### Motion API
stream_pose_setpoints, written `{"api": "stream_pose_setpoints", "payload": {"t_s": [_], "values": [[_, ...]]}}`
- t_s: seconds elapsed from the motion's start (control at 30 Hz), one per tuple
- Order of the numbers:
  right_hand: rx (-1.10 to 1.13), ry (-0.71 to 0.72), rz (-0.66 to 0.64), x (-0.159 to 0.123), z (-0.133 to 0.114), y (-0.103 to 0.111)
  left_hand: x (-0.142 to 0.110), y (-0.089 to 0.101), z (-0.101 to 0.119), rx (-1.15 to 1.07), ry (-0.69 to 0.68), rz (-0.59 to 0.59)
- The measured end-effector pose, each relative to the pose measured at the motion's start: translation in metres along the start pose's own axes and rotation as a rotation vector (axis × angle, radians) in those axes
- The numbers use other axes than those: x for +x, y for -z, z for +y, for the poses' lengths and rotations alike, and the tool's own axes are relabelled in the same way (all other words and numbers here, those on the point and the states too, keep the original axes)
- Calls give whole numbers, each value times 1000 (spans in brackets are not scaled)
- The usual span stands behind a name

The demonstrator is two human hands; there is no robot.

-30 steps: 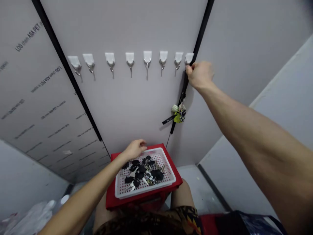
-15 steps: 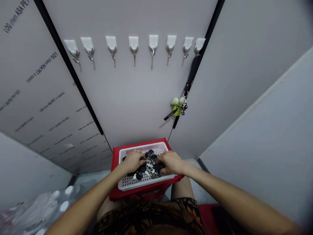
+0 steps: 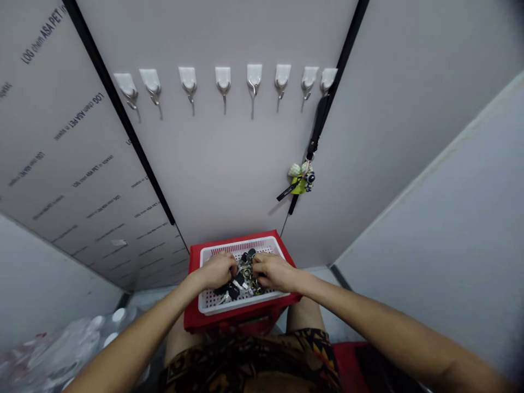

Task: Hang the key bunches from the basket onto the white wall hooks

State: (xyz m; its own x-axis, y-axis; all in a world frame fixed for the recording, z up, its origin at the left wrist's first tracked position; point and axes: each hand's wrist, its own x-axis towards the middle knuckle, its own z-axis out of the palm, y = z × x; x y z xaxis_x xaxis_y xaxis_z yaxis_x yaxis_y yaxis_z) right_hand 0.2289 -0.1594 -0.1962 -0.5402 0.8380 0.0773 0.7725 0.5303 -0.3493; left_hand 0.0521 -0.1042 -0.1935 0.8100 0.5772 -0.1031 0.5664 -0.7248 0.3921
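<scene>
One keychain (image 3: 301, 184) is hanging from the far-right hook (image 3: 328, 81), but loads of keys (image 3: 242, 283) are sitting in the basket (image 3: 237, 308). Left hand (image 3: 219, 269) and right hand (image 3: 275, 271) are curling their fingers among them; can't tell if they're gripping any.

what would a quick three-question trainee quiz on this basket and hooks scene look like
1. True or false: the left hand and the right hand both reach into the white basket of keys.
2. How many white-backed hooks are on the wall?
a) six
b) eight
c) ten
3. Fill the gap: the black strap hangs from the hook at the far ____ of the row.

Key: 1 true; 2 b; 3 right
</scene>
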Motion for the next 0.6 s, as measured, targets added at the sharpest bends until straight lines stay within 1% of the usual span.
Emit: {"api": "stream_pose_setpoints", "payload": {"t_s": [0.07, 0.13, 0.17, 0.27, 0.33, 0.4, 0.47, 0.53, 0.6], "values": [[210, -115, 133, 3, -3, 8, -2, 2, 5, -85, 2, 43], [436, -236, 247, 8, -6, 19, -1, 4, 13, -270, -10, 109], [531, -275, 286, 11, -7, 24, 1, 5, 17, -393, -15, 147], [710, -311, 381, 19, -8, 42, 10, 10, 28, -734, 12, 221], [762, -329, 439, 21, -6, 51, 16, 18, 33, -862, 58, 222], [751, -354, 490, 21, -4, 59, 19, 28, 35, -910, 86, 215], [665, -373, 521, 20, -4, 65, 20, 43, 36, -887, 101, 247], [564, -359, 545, 18, -5, 71, 21, 59, 39, -796, 96, 293], [537, -288, 551, 17, -9, 76, 23, 77, 45, -657, 52, 322]]}}
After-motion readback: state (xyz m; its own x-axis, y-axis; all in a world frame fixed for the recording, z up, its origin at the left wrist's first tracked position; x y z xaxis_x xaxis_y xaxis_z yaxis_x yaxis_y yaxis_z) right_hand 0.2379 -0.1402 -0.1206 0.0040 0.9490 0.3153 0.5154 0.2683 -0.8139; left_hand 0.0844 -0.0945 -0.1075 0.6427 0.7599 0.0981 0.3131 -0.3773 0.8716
